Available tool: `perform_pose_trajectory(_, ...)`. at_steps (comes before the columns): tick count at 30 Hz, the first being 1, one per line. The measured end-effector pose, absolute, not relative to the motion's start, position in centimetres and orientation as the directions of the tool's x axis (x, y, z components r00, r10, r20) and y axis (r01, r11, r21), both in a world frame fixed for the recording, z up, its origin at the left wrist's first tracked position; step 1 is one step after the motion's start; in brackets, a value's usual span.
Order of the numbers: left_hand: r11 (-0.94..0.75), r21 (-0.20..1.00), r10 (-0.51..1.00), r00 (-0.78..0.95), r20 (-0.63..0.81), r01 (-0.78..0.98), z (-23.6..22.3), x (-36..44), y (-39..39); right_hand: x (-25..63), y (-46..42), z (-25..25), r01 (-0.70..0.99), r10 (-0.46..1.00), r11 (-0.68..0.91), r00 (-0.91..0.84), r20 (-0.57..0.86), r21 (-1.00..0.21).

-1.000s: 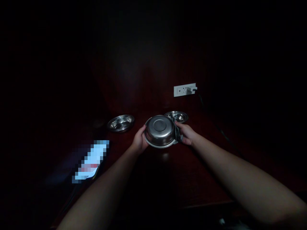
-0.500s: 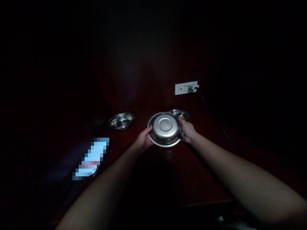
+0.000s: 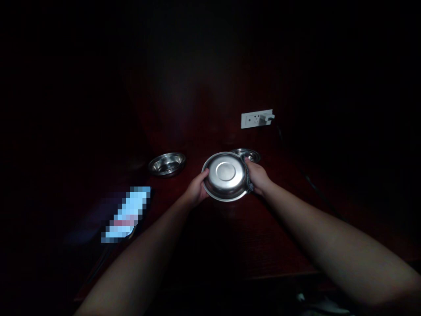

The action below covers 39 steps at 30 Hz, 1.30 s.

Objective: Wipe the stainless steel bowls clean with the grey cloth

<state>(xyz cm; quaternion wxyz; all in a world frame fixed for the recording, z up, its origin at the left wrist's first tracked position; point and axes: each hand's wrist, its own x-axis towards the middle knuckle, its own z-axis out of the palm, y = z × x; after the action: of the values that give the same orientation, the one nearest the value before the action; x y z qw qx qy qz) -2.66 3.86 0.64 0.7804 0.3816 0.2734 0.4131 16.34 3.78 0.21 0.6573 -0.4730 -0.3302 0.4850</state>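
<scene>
A shiny steel bowl (image 3: 225, 173) is held up in the middle of the view, its outer bottom turned toward me. My left hand (image 3: 198, 188) grips its left rim, thumb on the outside and the other fingers mostly behind. At the right rim my right hand (image 3: 258, 175) is closed around a dark patterned cloth (image 3: 249, 177), pressed against the bowl. Most of the cloth and the right fingertips are hidden. Behind the bowl, partly covered, lies another steel dish (image 3: 251, 154). Further left on the dark red table stands a steel bowl (image 3: 167, 164), opening upward.
A lit phone-like screen (image 3: 128, 215), blurred out, is at the left with a cable near it. On the back wall a white socket panel (image 3: 250, 120) carries a plugged-in adapter (image 3: 267, 117), its dark cord running down right. The table's front edge (image 3: 279, 275) runs below my arms.
The cloth shows more along the bowl's right rim, and the right hand has shifted slightly against it. The bowl stays in nearly the same place. The whole view has moved a little.
</scene>
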Motion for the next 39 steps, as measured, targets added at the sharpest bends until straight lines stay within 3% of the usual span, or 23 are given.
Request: perform_pose_trajectory(39, 0.338, 0.853, 0.849, 0.519, -0.095, -0.398, 0.31, -2.97, 4.51, 16.47, 3.48, -0.01, -0.242, 0.948, 0.064, 0.317, -0.017, -0.968)
